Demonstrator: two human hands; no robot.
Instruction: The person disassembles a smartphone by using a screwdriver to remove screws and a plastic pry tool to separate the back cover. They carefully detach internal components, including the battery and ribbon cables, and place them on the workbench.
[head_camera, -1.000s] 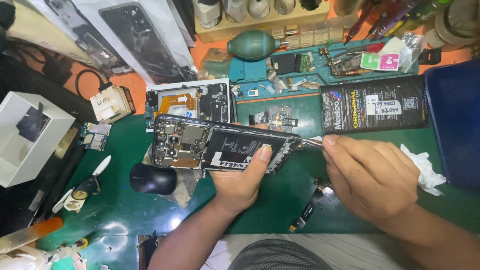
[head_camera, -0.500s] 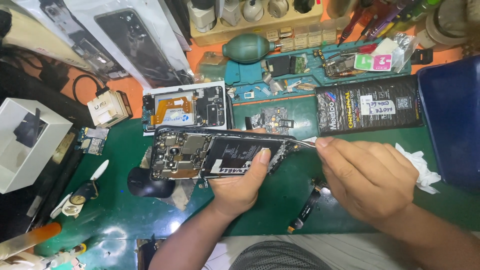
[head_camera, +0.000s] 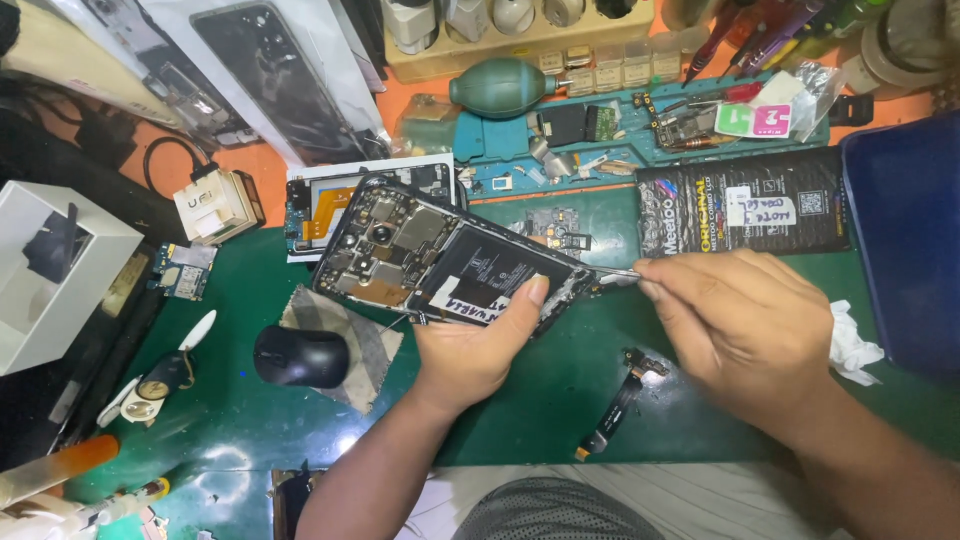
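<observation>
My left hand (head_camera: 478, 345) holds an opened phone (head_camera: 440, 258) with its back cover off, thumb pressed on the black battery. The phone is tilted, its camera end up to the left, circuit boards showing. My right hand (head_camera: 745, 325) grips thin metal tweezers (head_camera: 612, 275) whose tip touches the phone's lower right end. Both hands hover over the green work mat (head_camera: 530, 400).
A black flex cable part (head_camera: 620, 405) lies on the mat below the hands. A black mouse (head_camera: 300, 356) sits left on a cloth. A black battery pack (head_camera: 745, 205), blue tray (head_camera: 905, 240), green air blower (head_camera: 500, 88), another opened phone (head_camera: 350, 200) and white box (head_camera: 50, 270) surround.
The phone has turned in my left hand, its camera end rising toward the upper left. My right hand has kept the tweezers at the phone's lower end.
</observation>
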